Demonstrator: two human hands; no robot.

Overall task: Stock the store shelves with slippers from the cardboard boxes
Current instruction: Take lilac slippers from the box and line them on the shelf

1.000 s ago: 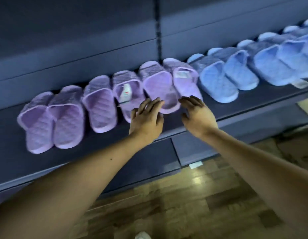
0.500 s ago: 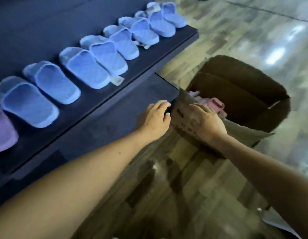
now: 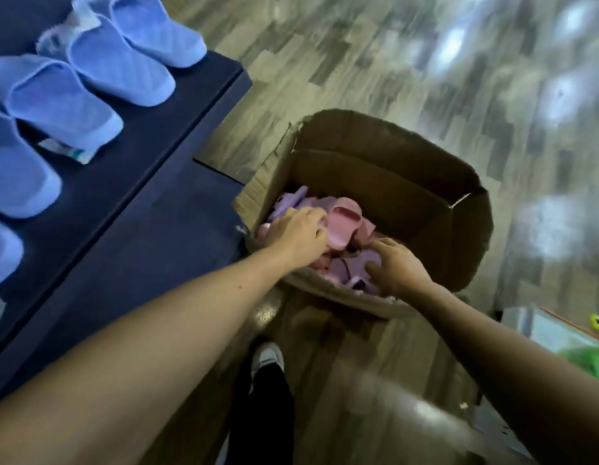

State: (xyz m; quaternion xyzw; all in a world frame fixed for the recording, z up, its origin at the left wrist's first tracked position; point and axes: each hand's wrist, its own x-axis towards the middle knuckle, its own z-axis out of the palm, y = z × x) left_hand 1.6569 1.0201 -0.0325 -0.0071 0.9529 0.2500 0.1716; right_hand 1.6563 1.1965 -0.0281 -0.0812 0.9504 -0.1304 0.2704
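Note:
An open cardboard box (image 3: 392, 182) stands on the floor by the end of the dark shelf (image 3: 150, 142). Pink and purple slippers lie piled inside it. My left hand (image 3: 296, 234) is down in the box, its fingers curled over the edge of a pink slipper (image 3: 345, 219). My right hand (image 3: 397, 266) lies on a purple slipper (image 3: 353, 263) near the box's front wall, thumb on one side and fingers over the other. Their fingertips are hidden in the pile. Several blue slippers (image 3: 116, 62) stand in a row on the shelf.
A lower dark shelf ledge (image 3: 163, 250) juts out left of the box. My shoe and dark trouser leg (image 3: 267, 380) are just in front of the box. Green and clear packaging (image 3: 586, 350) lies at the right edge. Wood-pattern floor (image 3: 392, 62) surrounds the box.
My view swung right from the purple slippers on the shelf to the box. Both hands left the shelf, passed the box's flap and went down into the slipper pile.

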